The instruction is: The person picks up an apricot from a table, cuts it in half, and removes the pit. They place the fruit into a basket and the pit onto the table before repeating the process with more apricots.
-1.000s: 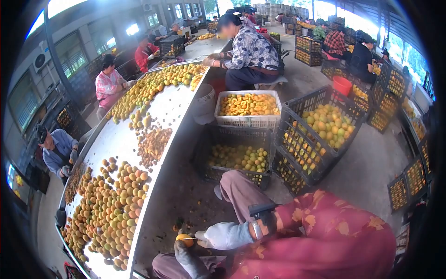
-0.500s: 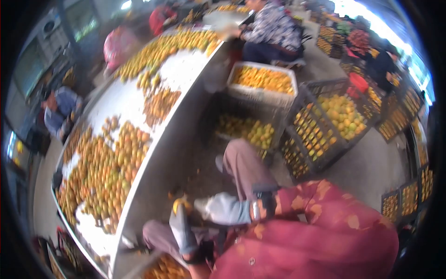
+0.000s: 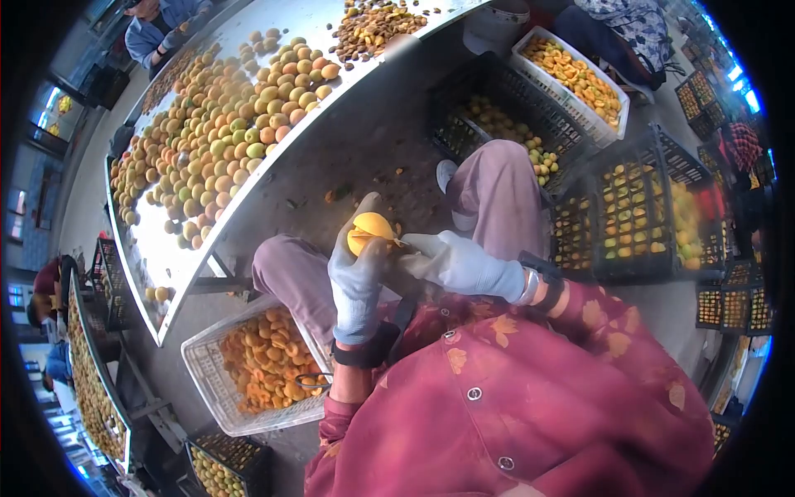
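My left hand, in a pale glove with a dirty thumb and fingertips, is closed around a yellow-orange apricot. A slit runs across the fruit, and it gapes partly apart. Also gloved, my right hand is just right of the apricot, its fingers pinched together near the split. Whatever those fingers hold is too small and covered to make out. Both hands are over my lap, between my knees. Beside my left forearm, a white crate contains orange apricot halves.
Whole apricots cover much of a white-topped table, with a heap of pits farther along. Black crates of fruit and a white crate of halves stand to the right. Across the table sits a co-worker.
The view has swung, bringing the crate of halves more fully into sight at lower left. My left hand still holds the yellow fruit, now upright with its slit visible. My right hand remains beside it.
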`<state>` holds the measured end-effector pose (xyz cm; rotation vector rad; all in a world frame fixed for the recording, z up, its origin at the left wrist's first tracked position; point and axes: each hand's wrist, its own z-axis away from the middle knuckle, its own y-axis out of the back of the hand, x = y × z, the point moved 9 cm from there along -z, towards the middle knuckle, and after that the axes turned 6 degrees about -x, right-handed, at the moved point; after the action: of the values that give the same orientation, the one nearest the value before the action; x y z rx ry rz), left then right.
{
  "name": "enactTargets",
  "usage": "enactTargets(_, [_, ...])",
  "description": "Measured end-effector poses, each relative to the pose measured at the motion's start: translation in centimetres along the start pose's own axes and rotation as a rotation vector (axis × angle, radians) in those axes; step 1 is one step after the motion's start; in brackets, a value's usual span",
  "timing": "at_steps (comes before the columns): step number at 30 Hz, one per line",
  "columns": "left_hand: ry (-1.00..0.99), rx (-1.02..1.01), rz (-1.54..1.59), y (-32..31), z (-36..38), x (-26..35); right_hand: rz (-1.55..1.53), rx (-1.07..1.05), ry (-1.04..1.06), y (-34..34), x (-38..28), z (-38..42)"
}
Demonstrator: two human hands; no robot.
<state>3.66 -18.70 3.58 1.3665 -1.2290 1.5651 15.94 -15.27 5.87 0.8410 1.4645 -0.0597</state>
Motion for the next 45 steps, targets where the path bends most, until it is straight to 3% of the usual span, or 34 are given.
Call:
enactTargets(1, [0.001,0.007,-0.003,0.5,0.2,0.0,-0.005,-0.006,0.003,0.3,0.1,0.2])
enactTargets(3, [0.081,-0.124,0.285,0.1,0.5,-0.7,0.387,-0.041,0.101,0.7,-1.0,0.3])
enactTargets(5, [0.046,-0.085,0.345,1.0,0.4,-0.3,0.286,-0.019,-0.005,2.3,-1.7,0.7])
enactTargets(8, [0.179,-0.004,0.032,1.5,0.6,-0.8,-0.279,0.148,-0.307,4.9,0.9,1.4])
enactTargets(9, [0.186,-0.016,0.034,0.9,0.6,-1.3,-0.278,0.159,-0.316,4.8,1.2,1.2])
enactTargets(11, [-0.186,-0.079,-0.564,-1.8,0.4,2.0,-0.209,0.176,-0.266,4.0,0.8,-0.6])
enactTargets(12, [-0.103,-0.149,-0.470,-2.9,0.6,1.9,-0.145,0.023,-0.382,2.8,0.8,-1.3])
enactTargets(13, [-0.146,-0.135,-0.582,-3.0,0.8,2.1,0.010,-0.067,-0.537,2.3,1.5,-1.6])
enactTargets(15, [-0.023,-0.098,-0.427,-2.3,1.0,1.1,-0.445,0.068,-0.395,1.4,1.9,-2.1])
enactTargets(18, [-0.167,-0.087,-0.336,-1.1,1.3,0.7,-0.634,0.126,-0.321,0.3,4.3,-2.4])
enactTargets(19, [-0.147,-0.075,-0.212,-0.7,1.4,0.7,-0.633,0.125,-0.323,0.8,3.9,-2.0])
enactTargets(21, [-0.090,-0.075,0.187,-0.8,1.5,0.1,-0.984,0.069,-0.418,0.8,3.1,-0.8])
enactTargets(23, [-0.119,-0.072,0.212,-0.6,1.2,0.4,-1.099,0.177,-0.337,1.3,3.1,-0.9])
enactTargets(25, [0.022,-0.139,0.458,-0.9,1.5,-0.1,-1.037,0.320,-0.341,2.6,3.7,-0.8])
enactTargets(27, [0.036,-0.100,0.506,-0.3,1.6,-0.3,-0.778,0.452,-0.312,5.6,1.8,-1.3])
enactTargets(30, [0.109,-0.066,0.553,0.2,1.8,-2.7,-0.709,0.466,-0.136,4.8,-3.1,-4.0])
enactTargets(31, [0.159,0.121,0.664,1.3,2.6,-5.3,-0.574,0.321,-0.078,2.4,-6.0,-5.3])
enactTargets(33, [0.157,0.099,0.704,1.3,2.3,-6.0,-0.299,0.033,0.041,-2.2,-10.3,-6.9])
enactTargets(34, [0.153,0.090,0.746,1.6,2.2,-6.1,-0.298,0.027,0.048,-2.4,-10.0,-7.2])
enactTargets(36, [0.138,0.099,0.839,2.6,2.5,-6.4,-0.936,0.141,0.257,-1.2,-8.9,-8.0])
enactTargets(37, [0.133,0.111,0.889,3.2,3.1,-6.7,-0.857,0.163,0.094,0.6,-7.4,-7.9])
enactTargets(38, [0.219,-0.047,0.973,1.9,2.6,-5.8,-0.796,0.168,-0.036,2.6,-7.5,-7.2])
enactTargets(39, [0.128,0.024,0.722,3.6,2.2,-7.9,-0.649,0.228,-0.197,4.0,-6.0,-6.9])
enactTargets(42, [0.122,-0.032,0.603,3.2,2.4,-7.1,-0.721,0.226,-0.249,3.5,-4.1,-6.8])
enactTargets(44, [0.251,-0.090,0.740,2.6,2.3,-8.6,-0.694,0.351,0.006,3.4,-3.7,-7.1])
enactTargets(45, [0.251,-0.088,0.743,2.6,2.3,-8.8,-0.693,0.349,0.004,2.8,-3.2,-7.1])
